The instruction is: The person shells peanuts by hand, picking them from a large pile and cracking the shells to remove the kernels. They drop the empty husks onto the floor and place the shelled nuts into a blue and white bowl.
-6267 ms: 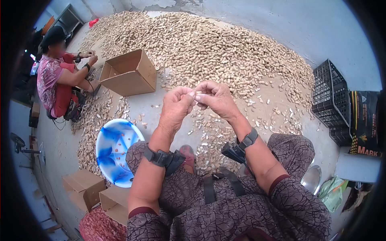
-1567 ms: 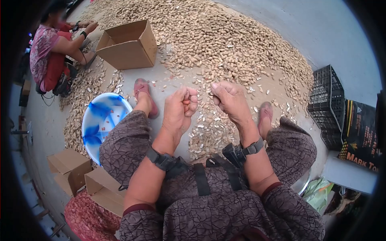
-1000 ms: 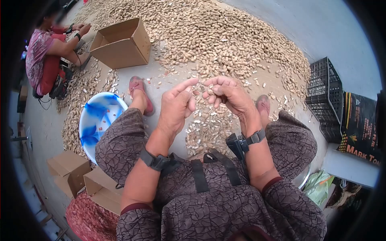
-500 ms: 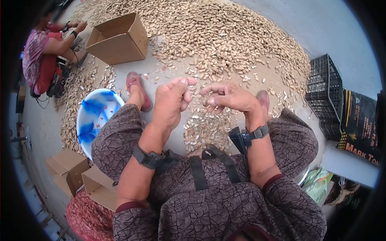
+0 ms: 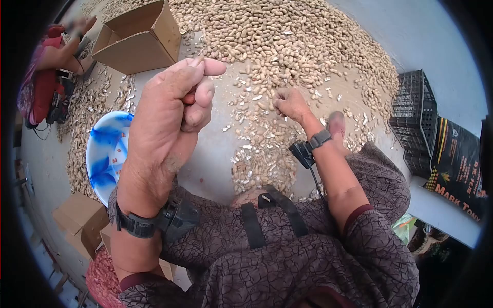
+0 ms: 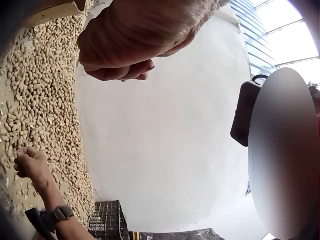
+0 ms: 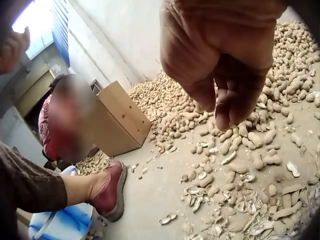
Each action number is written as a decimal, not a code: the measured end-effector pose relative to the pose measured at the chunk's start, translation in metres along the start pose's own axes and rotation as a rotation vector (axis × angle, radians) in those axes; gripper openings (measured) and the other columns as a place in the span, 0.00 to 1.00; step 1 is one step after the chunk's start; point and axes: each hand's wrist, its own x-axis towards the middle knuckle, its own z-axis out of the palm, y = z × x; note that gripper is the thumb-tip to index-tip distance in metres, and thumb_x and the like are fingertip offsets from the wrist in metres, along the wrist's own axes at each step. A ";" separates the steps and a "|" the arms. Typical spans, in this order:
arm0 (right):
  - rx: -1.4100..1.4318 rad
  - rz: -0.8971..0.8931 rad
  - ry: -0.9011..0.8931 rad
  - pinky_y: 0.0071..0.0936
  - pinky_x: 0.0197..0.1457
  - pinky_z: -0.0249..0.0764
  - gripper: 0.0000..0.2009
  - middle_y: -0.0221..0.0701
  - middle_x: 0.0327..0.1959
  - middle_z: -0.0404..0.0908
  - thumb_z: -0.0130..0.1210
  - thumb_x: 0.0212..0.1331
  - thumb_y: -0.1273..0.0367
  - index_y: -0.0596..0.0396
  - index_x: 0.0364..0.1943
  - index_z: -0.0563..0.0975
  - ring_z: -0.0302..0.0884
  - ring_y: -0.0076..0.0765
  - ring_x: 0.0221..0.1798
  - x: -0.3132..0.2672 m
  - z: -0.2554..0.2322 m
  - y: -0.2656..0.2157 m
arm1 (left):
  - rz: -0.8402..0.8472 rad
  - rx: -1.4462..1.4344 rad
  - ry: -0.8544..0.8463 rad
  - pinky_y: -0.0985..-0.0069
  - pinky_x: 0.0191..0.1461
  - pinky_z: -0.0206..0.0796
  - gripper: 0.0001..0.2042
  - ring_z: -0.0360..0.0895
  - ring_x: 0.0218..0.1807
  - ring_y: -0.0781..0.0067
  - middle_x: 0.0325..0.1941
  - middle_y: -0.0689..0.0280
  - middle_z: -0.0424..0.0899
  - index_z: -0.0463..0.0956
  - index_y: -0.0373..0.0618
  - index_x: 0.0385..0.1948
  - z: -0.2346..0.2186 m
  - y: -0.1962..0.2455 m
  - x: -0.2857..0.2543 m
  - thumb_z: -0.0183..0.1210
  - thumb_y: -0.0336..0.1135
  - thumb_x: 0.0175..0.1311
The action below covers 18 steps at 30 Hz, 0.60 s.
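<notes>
My left hand [image 5: 162, 110] is raised near the head camera, its fingers curled round reddish shelled peanuts [image 5: 189, 97], partly hidden in the palm. In the left wrist view the back of this hand [image 6: 137, 32] hides what it holds. My right hand [image 5: 292, 104] is low at the front of the heap of unshelled peanuts [image 5: 267, 33], fingers bent downward. In the right wrist view its fingertips [image 7: 223, 120] overlap the nearest peanuts; I cannot tell whether they pinch one. Broken shells [image 5: 262, 167] lie on the floor between my feet.
A blue-and-white basin [image 5: 100, 169] with a few kernels stands left of my leg. A cardboard box [image 5: 138, 51] is at the heap's left edge, beside another seated person [image 5: 49, 77]. Black crates [image 5: 413, 118] and a printed black bag [image 5: 457, 169] stand at right.
The hands, which worked close together, have moved apart. My left hand has come up and left, nearer the head camera; my right has dropped towards the peanut heap.
</notes>
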 end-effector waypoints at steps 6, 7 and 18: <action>-0.593 -0.219 0.082 0.35 0.36 0.69 0.07 0.41 0.26 0.76 0.52 0.38 0.71 0.55 0.25 0.74 0.73 0.48 0.34 0.031 0.043 0.030 | -0.119 -0.084 0.107 0.90 0.15 0.44 0.11 0.53 0.13 0.89 0.16 0.72 0.68 0.70 0.33 0.34 -0.007 -0.001 -0.007 0.44 0.33 0.62; -0.701 -0.249 0.048 0.36 0.36 0.69 0.08 0.42 0.26 0.76 0.52 0.38 0.71 0.54 0.26 0.73 0.73 0.48 0.34 0.034 0.048 0.032 | -0.124 -0.084 0.114 0.90 0.15 0.44 0.11 0.53 0.13 0.89 0.16 0.72 0.68 0.70 0.33 0.34 -0.007 0.001 -0.007 0.44 0.33 0.62; -0.737 -0.072 -0.036 0.38 0.39 0.69 0.09 0.42 0.28 0.77 0.52 0.46 0.65 0.54 0.29 0.74 0.75 0.45 0.37 0.044 0.071 0.063 | -0.077 -0.030 0.187 0.92 0.11 0.44 0.12 0.53 0.09 0.90 0.13 0.73 0.65 0.70 0.34 0.35 0.002 0.010 -0.007 0.41 0.34 0.65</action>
